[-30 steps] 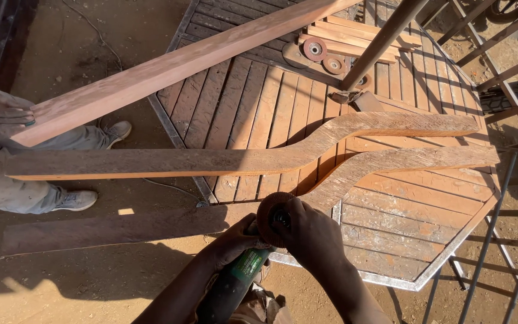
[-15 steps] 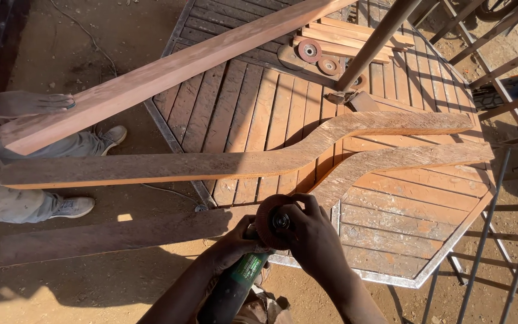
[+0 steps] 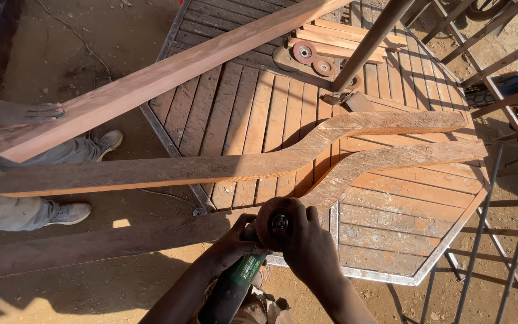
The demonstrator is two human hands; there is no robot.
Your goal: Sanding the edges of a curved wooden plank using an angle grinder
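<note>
Near the bottom of the view, my left hand (image 3: pixel 235 240) wraps the green grinder (image 3: pixel 235 282) body and my right hand (image 3: pixel 307 240) is closed around its head, fingers by the sanding disc (image 3: pixel 274 223), which sits at the near curved plank (image 3: pixel 355 174). By my judgement the work is partway: both curved planks look rough and dusty, so much sanding is left. They lie across a slatted octagonal surface (image 3: pixel 391 240) on bare dirt outdoors, with spare discs (image 3: pixel 304 52) far off and another person's hand (image 3: pixel 37 113) on a long beam (image 3: pixel 169 72) at left.
</note>
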